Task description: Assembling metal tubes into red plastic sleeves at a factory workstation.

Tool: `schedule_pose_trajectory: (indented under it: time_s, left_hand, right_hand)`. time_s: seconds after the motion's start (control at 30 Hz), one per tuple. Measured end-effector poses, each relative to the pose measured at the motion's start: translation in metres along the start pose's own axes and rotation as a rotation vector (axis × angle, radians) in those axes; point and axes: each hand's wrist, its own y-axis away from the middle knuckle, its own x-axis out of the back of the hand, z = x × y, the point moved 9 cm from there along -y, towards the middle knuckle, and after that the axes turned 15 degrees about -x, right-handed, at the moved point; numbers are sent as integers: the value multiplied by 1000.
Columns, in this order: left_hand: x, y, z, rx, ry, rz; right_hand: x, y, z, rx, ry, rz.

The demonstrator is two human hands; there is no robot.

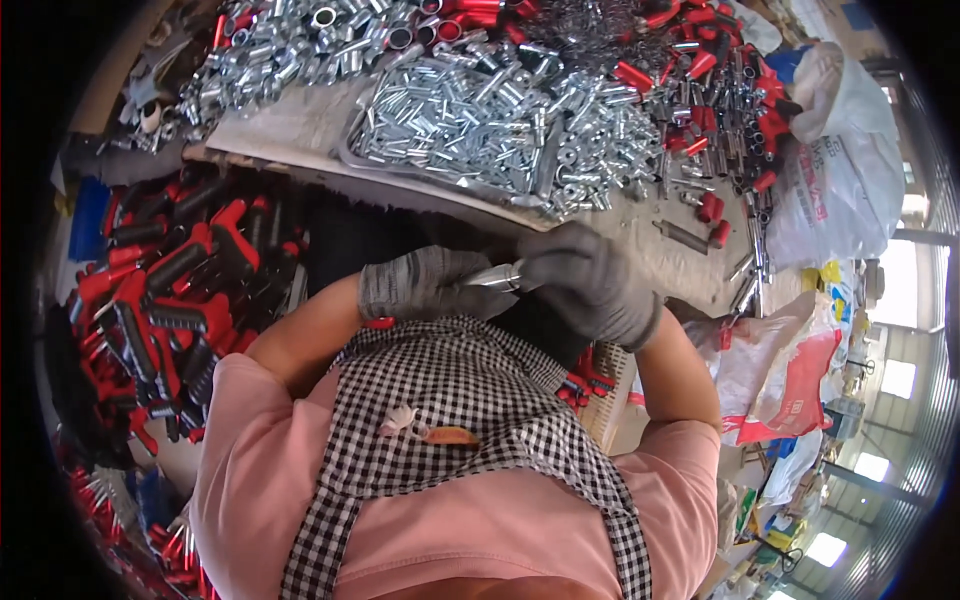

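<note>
My left hand [425, 283], in a grey glove, is closed around the rear of a shiny metal tube-shaped part [495, 277] in front of my apron. A small red end [380, 322] shows just below this glove; whether it belongs to the same piece I cannot tell. My right hand [592, 283], gloved alike, has its fingers closed at the tube's other end. The right fingertips are slightly blurred, and what else they may hold is hidden. Both hands are just off the front edge of the workbench [290, 125].
A shallow tray [350, 158] of small metal pins lies on the bench, among heaps of silver sleeves [290, 60] and red parts [705, 60]. Red-and-black pistol-shaped handles [165, 290] are piled at my left. White plastic sacks [840, 170] stand at the right.
</note>
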Motion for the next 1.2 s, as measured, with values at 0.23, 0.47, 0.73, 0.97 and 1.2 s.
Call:
schedule_pose_trajectory:
  time_s: [0.23, 0.47, 0.73, 0.97, 1.2]
  left_hand:
    - [-11, 18, -10, -11, -44, -13]
    - [-11, 26, -9, 72, 109, 13]
    - [0, 29, -8, 42, -21, 92]
    - [-12, 32, -2, 61, -87, -40]
    - [-9, 29, 2, -33, -72, 50]
  right_hand:
    - [-42, -14, 0, -216, 44, -106]
    - [-1, -7, -35, 132, 333, 178]
    - [3, -1, -30, 34, 122, 215]
    - [-7, 8, 20, -470, -94, 49]
    - [-12, 4, -17, -59, 189, 41]
